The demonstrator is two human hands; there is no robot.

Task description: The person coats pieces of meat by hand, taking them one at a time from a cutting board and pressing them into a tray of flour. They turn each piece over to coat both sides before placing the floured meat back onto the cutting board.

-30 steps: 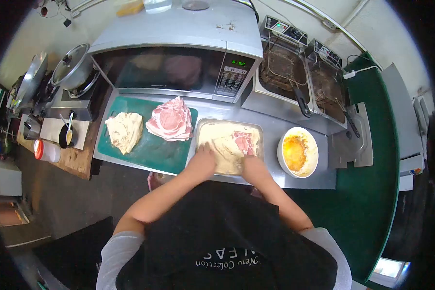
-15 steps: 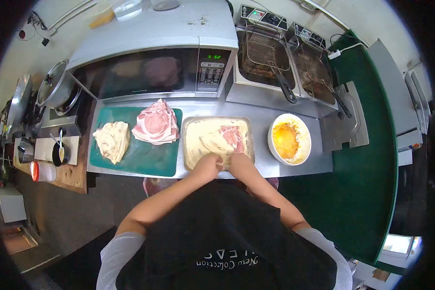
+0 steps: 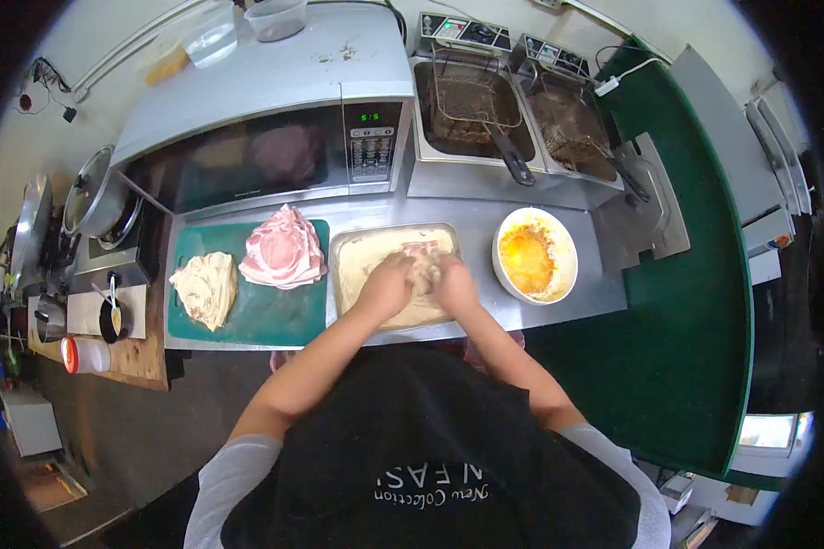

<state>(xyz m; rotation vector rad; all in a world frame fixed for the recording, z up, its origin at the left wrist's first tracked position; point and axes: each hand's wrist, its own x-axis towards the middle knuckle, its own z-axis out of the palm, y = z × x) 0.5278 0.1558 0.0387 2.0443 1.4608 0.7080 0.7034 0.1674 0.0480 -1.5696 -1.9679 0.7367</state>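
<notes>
A metal tray [image 3: 341,240] filled with pale flour sits in front of me. Both my hands are inside it, over a flour-dusted slice of raw meat [image 3: 420,249]. My left hand [image 3: 389,285] has its fingers curled against the slice's left side. At the right side, my right hand [image 3: 455,285] bends its fingers round the slice; its fingertips are somewhat blurred. Much of the slice is hidden between the hands. On the green cutting board [image 3: 279,316] to the left lie a stack of raw meat slices [image 3: 284,249] and a pile of floured slices [image 3: 205,289].
A white bowl [image 3: 568,270] with beaten egg stands right of the tray. Behind are a microwave [image 3: 247,156] and two deep fryers with baskets [image 3: 485,119]. At the far left, a lidded pot [image 3: 98,201] and a red-lidded jar [image 3: 87,355] stand near the small black pan [image 3: 114,320].
My hands have moved up into the tray from its near edge, with the slice bunched between them. The view has shifted slightly, so the counter appears further left.
</notes>
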